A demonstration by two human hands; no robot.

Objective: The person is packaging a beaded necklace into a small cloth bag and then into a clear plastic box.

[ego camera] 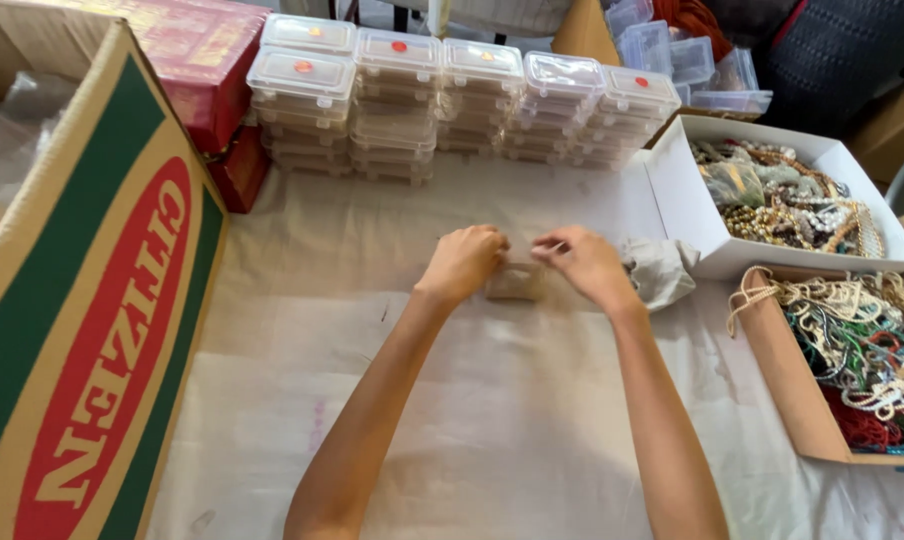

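Note:
Both of my hands meet over a small clear plastic pouch (515,282) lying on the white cloth-covered table (472,420). My left hand (464,260) curls its fingers on the pouch's left top edge. My right hand (584,262) pinches the pouch's right top edge. What is inside the pouch is too small to tell. A crumpled grey cloth (662,268) lies just right of my right hand.
Stacks of clear lidded plastic boxes (452,100) line the far edge. A white box of beaded jewellery (772,190) and a brown box of necklaces (852,360) sit at the right. A large cardboard carton (82,300) stands at the left, red boxes (212,80) behind it.

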